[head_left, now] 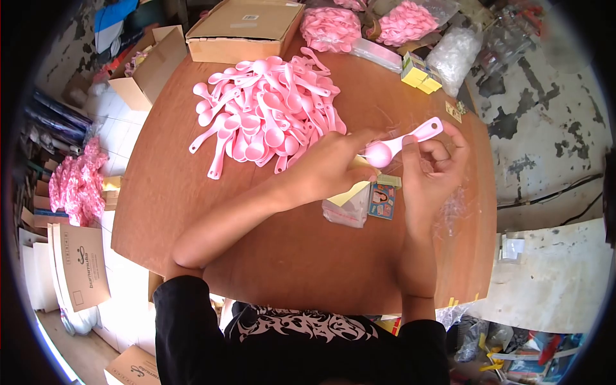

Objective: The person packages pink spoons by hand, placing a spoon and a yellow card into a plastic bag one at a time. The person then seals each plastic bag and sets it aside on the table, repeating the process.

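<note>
A pink measuring spoon (396, 144) is pinched by its handle in my right hand (428, 183), its round bowl pointing left. My left hand (328, 165) is closed beside the bowl, with a yellow slip (350, 194) under its thumb and fingers. Whether the left fingertips also touch the spoon is hard to see. Below the hands lies a stack of clear plastic sleeves (346, 215), partly covered by the slip. Touching its right side is a small pile of printed cards (382, 204). Farther left, a large heap of pink spoons (269, 112) covers the table.
On the wooden table (289, 269), a cardboard box (244, 29) stands at the back. Bags of pink spoons (330, 29), yellow small boxes (420, 74) and a clear plastic bag (455, 54) line the far right edge. An open carton (151, 70) sits left of the table.
</note>
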`<state>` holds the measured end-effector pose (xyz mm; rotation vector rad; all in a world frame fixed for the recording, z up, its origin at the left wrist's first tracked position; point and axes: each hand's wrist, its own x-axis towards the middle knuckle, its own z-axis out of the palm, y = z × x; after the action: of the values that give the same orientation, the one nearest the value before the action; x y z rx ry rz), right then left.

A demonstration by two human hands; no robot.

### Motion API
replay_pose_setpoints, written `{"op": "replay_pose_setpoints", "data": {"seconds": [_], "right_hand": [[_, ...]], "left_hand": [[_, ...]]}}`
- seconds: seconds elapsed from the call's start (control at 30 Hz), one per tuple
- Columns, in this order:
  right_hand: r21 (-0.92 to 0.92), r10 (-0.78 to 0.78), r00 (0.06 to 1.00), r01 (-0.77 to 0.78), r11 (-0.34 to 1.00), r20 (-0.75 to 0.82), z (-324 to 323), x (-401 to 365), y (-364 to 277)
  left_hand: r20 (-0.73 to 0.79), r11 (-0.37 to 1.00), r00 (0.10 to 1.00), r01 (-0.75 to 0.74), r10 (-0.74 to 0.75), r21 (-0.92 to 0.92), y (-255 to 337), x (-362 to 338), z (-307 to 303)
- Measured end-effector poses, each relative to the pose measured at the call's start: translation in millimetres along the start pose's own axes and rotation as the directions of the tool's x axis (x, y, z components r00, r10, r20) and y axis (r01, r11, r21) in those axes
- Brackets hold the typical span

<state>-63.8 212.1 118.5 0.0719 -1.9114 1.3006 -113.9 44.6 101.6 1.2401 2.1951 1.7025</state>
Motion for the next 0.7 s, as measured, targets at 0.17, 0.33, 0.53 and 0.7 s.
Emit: {"op": "replay_pose_setpoints", "data": {"seconds": [0.17,0.33,0.53,0.7], "right_hand": [[0.024,0.056,0.998,-0.056,0.998,-0.004,0,-2,-4],[0.031,0.026,0.999,-0.027,0.999,0.041,-1,-7,2],[-0.012,-0.062,0.998,0.063,0.998,0.032,2,-9,0],[-0.025,-0.104,0.993,0.106,0.994,0.064,2,-8,4]], "left_hand": [[-0.071,0.992,0.994,-0.087,0.081,-0.091,-6,0,8],[-0.056,0.995,0.997,-0.066,0.062,-0.073,-4,0,9],[-0.092,0.987,0.986,-0.144,0.137,-0.075,-11,3,10],[-0.059,0.994,0.993,-0.105,0.102,-0.039,-8,1,8]]}}
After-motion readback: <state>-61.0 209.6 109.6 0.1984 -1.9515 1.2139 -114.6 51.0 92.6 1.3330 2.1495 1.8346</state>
